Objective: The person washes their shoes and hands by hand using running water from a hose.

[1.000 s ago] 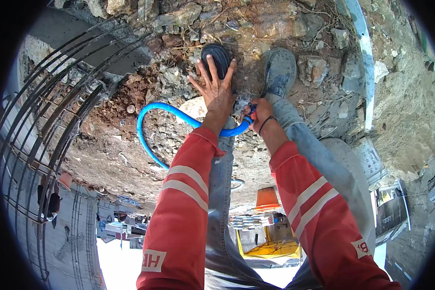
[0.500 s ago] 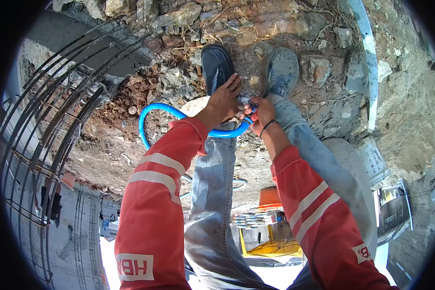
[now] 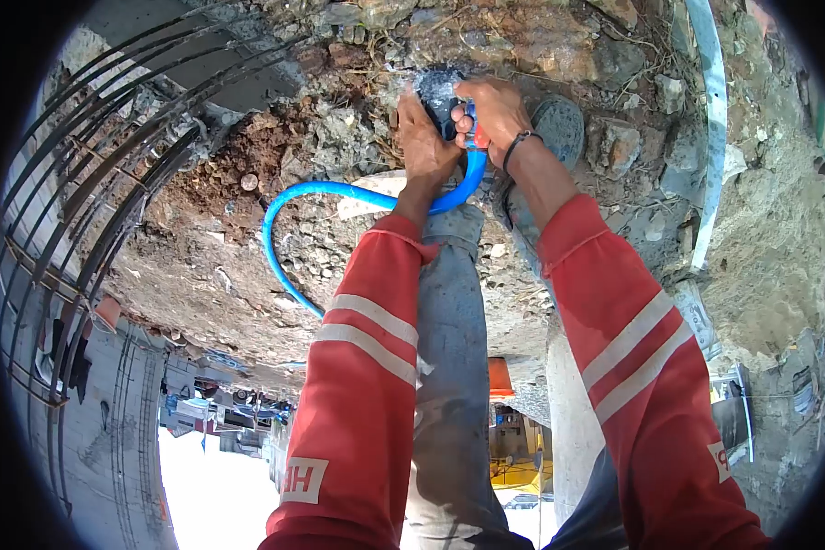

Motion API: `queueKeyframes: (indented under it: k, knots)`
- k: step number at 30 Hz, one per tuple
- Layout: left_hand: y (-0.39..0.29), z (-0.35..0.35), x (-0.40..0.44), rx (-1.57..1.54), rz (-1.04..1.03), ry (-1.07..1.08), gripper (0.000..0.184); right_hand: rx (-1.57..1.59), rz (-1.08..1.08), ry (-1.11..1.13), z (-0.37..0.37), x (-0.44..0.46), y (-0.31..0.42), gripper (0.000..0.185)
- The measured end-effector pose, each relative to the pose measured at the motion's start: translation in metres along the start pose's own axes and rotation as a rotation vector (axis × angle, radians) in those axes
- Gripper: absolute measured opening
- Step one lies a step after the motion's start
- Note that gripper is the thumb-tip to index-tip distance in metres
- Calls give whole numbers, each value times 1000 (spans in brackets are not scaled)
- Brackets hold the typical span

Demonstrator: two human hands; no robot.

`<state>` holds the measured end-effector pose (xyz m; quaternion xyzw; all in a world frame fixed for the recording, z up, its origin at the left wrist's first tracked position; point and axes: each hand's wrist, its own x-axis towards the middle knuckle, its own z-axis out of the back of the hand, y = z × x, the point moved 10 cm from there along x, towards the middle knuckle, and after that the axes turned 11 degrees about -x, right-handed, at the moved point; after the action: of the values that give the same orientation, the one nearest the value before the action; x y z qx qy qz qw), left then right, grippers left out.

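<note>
My right hand (image 3: 493, 115), with a dark band at the wrist, is closed around the blue and red fitting (image 3: 473, 126) at the end of a blue hose (image 3: 472, 176). Whitish water splashes over the toe of the dark shoe (image 3: 437, 88) on my left foot. Against the side of that shoe lies my left hand (image 3: 426, 147), its fingers stretched out and partly blurred, with nothing visible in it. The hose passes by the left wrist and loops out to the left. My other shoe (image 3: 557, 128) is grey with dirt, partly behind the right arm.
A cage of bent steel bars (image 3: 110, 165) curves along the left. Rubble and a brick chunk (image 3: 612, 145) lie around the feet. A pale strip (image 3: 709, 110) runs down the right side. An orange bucket-like object (image 3: 500, 377) shows behind the legs.
Both hands have moved up and closer together toward the toe of the dark shoe. The hose end came along in my right hand, and water now splashes on the shoe.
</note>
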<state>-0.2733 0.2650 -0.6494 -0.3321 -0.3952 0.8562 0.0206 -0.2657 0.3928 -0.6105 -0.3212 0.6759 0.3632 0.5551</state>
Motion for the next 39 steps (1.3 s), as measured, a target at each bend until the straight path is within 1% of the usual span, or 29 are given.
queueKeyframes:
  k: [1,2,4,6,7,9,10,11,12,14,15,16,17,18,19,20,24,26,28,29,30,31,32,33,35,36,37,38,39]
  knots:
    - [19,-9,-11,-48,94,56,114,-74,-57,13,-9,2,-2,19]
    - [28,-12,-26,-169,232,131,112,-130,-111,16,-15,5,-7,19]
    - [44,-24,-65,-504,597,281,108,-194,-175,5,-28,11,-24,19]
    - [41,-36,-106,-902,981,370,104,-238,-248,-12,-38,27,-47,18]
    - [38,-44,-121,-1066,1105,386,102,-264,-309,-27,-43,23,-52,16]
    - [34,-55,-138,-1302,1238,362,98,-333,-291,-18,-42,20,-51,15]
    - [34,-61,-135,-1387,1254,338,96,-388,-264,-15,-42,20,-48,14]
    - [37,-66,-120,-1455,1230,311,94,-400,-323,-118,-32,22,-49,13]
    - [49,-75,-108,-1521,1197,286,92,-414,-323,-116,-30,31,-51,13]
    - [55,-81,-77,-1590,1104,208,88,-423,-365,-8,-30,41,-66,11]
    - [60,-83,-63,-1582,1040,148,87,-450,-378,49,-33,39,-68,11]
    - [61,-79,-59,-1528,990,78,85,-452,-393,47,-29,37,-67,11]
    - [57,-69,-62,-1434,964,16,83,-431,-382,138,-32,40,-65,12]
    - [49,-58,-67,-1338,950,-29,81,-447,-390,142,-36,40,-68,13]
    - [42,-45,-76,-1287,967,-50,80,-463,-399,147,-38,42,-74,14]
    - [33,-36,-85,-1324,1006,-53,78,-480,-408,152,-42,43,-77,15]
    - [-4,-3,-108,-1596,1158,-126,73,-596,-376,87,-57,36,-79,17]
    - [1,-5,-105,-1657,1164,-168,70,-776,-346,22,-56,40,-69,19]
    - [31,-20,-109,-1690,1076,-195,55,-755,-372,70,-60,40,-75,21]
    - [58,-35,-105,-1723,977,-215,42,-771,-354,80,-61,35,-69,22]
    - [71,-54,-98,-1905,1074,-202,32,-787,-334,90,-63,31,-61,22]
    - [87,-75,-93,-2076,1190,-200,26,-806,-312,86,-63,31,-59,22]
    - [91,-76,-89,-2082,1193,-195,26,-824,-291,82,-63,33,-58,22]
    - [88,-74,-80,-1965,1060,-20,23,-794,-352,83,-60,36,-66,22]
    - [87,-65,-64,-1863,868,-54,24,-719,-450,78,-57,42,-79,18]
    - [84,-68,-71,-1864,879,-54,24,-718,-459,75,-54,44,-83,18]
    - [68,-42,-86,-1315,973,-63,26,-721,-427,84,-53,43,-80,18]
    - [62,-14,-90,-769,993,-67,28,-728,-377,91,-55,44,-68,17]
    - [79,-34,-109,-936,1078,86,35,-715,-345,70,-56,37,-63,17]
